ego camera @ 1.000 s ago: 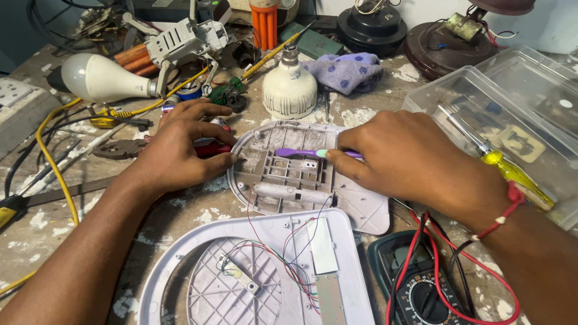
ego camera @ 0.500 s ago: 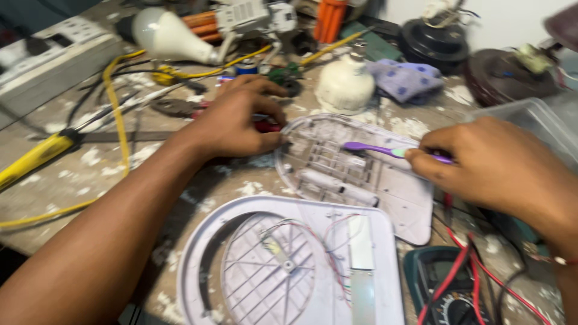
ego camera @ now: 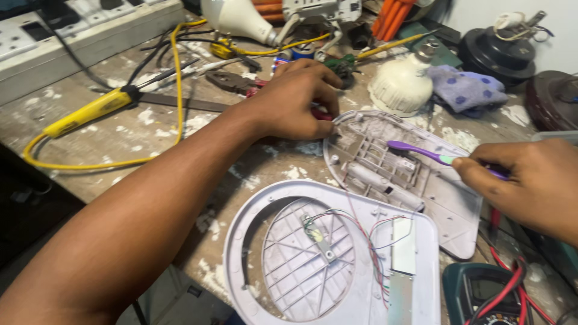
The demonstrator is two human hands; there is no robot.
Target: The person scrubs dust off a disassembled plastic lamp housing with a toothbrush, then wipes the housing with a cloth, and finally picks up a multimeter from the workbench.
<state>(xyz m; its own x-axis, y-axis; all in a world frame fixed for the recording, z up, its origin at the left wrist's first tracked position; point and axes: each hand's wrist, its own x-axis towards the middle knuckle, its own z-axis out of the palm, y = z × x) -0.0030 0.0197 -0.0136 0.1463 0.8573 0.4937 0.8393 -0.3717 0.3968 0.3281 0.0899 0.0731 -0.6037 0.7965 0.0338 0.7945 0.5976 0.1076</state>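
The purple toothbrush [ego camera: 433,155], pinched in my right hand [ego camera: 530,183] at right of the frame, brushes the dusty grey casing half [ego camera: 385,168] at centre; my left hand [ego camera: 295,102] presses its upper-left edge, fingers curled together, to keep it steady.

Left of left grip [ego camera: 292,99]: bare counter [ego camera: 114,129], passable.
Ahead: bulb housing [ego camera: 402,84], tools block.
Below right grip [ego camera: 530,180]: multimeter [ego camera: 481,295].
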